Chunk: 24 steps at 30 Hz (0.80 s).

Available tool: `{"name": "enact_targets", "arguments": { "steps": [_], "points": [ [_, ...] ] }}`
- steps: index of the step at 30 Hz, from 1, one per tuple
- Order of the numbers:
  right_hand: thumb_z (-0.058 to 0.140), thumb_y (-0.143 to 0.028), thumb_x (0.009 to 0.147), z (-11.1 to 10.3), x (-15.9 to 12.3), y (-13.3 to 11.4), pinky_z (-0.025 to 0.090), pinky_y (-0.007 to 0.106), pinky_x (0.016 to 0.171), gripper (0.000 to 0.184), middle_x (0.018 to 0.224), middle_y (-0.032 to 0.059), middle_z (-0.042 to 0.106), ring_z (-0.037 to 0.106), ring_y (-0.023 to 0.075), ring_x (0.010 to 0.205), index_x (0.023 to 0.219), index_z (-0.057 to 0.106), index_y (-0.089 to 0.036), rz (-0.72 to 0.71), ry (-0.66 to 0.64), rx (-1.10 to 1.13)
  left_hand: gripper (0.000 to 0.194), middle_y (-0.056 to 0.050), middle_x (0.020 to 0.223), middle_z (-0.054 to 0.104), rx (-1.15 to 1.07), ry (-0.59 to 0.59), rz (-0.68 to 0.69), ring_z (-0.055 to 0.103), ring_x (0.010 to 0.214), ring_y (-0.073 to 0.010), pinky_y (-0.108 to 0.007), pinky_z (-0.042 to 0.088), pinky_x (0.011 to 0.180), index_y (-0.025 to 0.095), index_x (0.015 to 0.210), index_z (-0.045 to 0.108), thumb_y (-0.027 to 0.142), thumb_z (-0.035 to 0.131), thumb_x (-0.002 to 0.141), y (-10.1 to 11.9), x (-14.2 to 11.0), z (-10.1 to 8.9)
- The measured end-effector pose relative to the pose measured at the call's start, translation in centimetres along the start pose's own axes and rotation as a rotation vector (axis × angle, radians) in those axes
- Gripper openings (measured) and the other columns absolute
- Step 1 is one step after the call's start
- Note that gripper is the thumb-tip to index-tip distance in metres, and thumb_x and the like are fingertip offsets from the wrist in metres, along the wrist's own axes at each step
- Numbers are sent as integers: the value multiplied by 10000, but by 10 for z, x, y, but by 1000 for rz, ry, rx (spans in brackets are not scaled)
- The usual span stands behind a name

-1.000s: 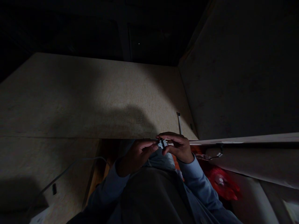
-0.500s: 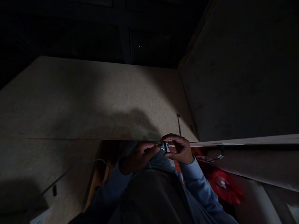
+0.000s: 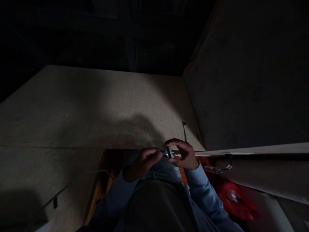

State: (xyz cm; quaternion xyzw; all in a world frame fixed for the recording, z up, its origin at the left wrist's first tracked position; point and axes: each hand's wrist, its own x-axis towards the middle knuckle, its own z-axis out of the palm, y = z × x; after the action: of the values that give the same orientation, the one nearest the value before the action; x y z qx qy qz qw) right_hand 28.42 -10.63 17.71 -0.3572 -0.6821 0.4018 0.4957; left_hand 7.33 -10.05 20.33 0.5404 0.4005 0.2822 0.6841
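Observation:
Above my lap, close to the desk's front edge, a small shiny metal piece with a dark flat bar [image 3: 169, 152] is held between my two hands. My left hand [image 3: 144, 162] pinches its left end with thumb and forefinger. From the other side my right hand [image 3: 186, 155] grips the bar, the thumb below and the fingers curved over the top. Dim light and the fingers hide much of the piece, so its exact kind cannot be made out.
A pale desk top [image 3: 130, 103] stretches ahead, with a dark wall panel [image 3: 248, 80] on its right. A thin light rod [image 3: 185, 131] lies near the right corner. A cable [image 3: 72, 180] crosses the left surface. Below right are a red plastic bag [image 3: 238, 201] and a pale cushion-like surface [image 3: 265, 177].
The view has tilted slightly, so the desk sits a little lower in the picture. Both hands keep hold of the metal piece, which has turned slightly.

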Motion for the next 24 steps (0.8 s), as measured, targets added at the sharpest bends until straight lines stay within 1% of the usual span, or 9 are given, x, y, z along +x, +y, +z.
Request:
{"name": "enact_targets", "arguments": {
  "steps": [4, 9, 13, 17, 19, 21, 24],
  "points": [
    [843, -336, 749, 0, -1, 5, 585, 334, 816, 368, 978, 94, 760, 725, 221, 889, 1066, 708, -207, 10, 5, -20, 526, 40, 593, 415, 33, 7, 11, 372, 600, -114, -256, 332, 583, 166, 648, 564, 654, 594, 843, -1, 3, 0],
    [834, -365, 766, 1, -4, 9, 581, 338, 811, 364, 947, 81, 754, 716, 222, 880, 1072, 704, -216, 20, 28, -36, 493, 37, 583, 412, 97, 22, 55, 378, 605, -116, -261, 314, 587, 178, 606, 500, 592, 572, 862, -5, 6, 0],
    [825, -376, 785, 3, -7, 12, 580, 345, 816, 383, 985, 82, 742, 704, 219, 892, 1118, 702, -233, 43, 45, 24, 474, 34, 588, 406, 92, 32, 69, 378, 613, -120, -266, 313, 598, 183, 595, 479, 561, 570, 867, -1, 7, 2],
    [819, -388, 799, 2, -13, 17, 580, 343, 834, 411, 1046, 85, 731, 697, 211, 929, 1163, 693, -245, 89, 67, 104, 509, 25, 588, 433, 66, 41, 61, 398, 615, -126, -275, 322, 616, 183, 589, 486, 600, 552, 874, 0, 10, 5],
    [806, -395, 814, 1, -17, 18, 587, 347, 834, 430, 1044, 82, 733, 703, 207, 922, 1195, 675, -245, 129, 72, 140, 524, 16, 598, 464, 30, 75, 58, 415, 622, -132, -277, 326, 620, 183, 601, 507, 627, 542, 876, -3, 13, 7],
    [791, -381, 834, -1, -21, 18, 592, 355, 832, 416, 1040, 78, 738, 713, 200, 900, 1205, 665, -243, 175, 65, 157, 526, 14, 603, 477, -12, 133, 58, 413, 613, -132, -276, 324, 612, 183, 626, 531, 645, 538, 878, -8, 17, 8],
    [777, -326, 855, -6, -27, 19, 589, 346, 833, 323, 1039, 68, 748, 718, 186, 884, 1153, 687, -243, 215, 41, 139, 533, 19, 605, 477, -72, 184, 68, 401, 592, -127, -273, 335, 599, 184, 666, 555, 675, 541, 871, -12, 23, 11]
  ]
}}
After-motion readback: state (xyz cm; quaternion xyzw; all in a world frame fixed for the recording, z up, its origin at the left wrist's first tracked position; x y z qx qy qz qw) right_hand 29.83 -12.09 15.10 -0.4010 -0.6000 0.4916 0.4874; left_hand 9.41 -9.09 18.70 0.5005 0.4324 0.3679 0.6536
